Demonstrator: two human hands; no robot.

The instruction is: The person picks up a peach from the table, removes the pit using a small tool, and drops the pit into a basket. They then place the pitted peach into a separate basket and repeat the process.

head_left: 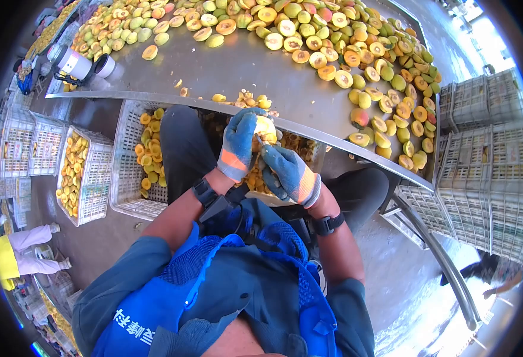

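My left hand (240,143), in a blue and orange work glove, grips a yellow peach (265,129) just past the near edge of the metal table. My right hand (289,173), gloved the same way, is closed with its fingertips up against the underside of the peach. Whatever the right fingers hold is hidden. Below both hands, between my knees, a crate (319,156) holds peach pieces and scraps. Small peach scraps (246,99) lie on the table edge just beyond the left hand.
Many halved peaches (356,59) cover the far and right parts of the metal table (214,71). Left of my leg stands a white crate (132,199) of peach halves, with another crate (98,190) beyond. Stacked crates (481,178) rise at right. A person in yellow (2,256) is at far left.
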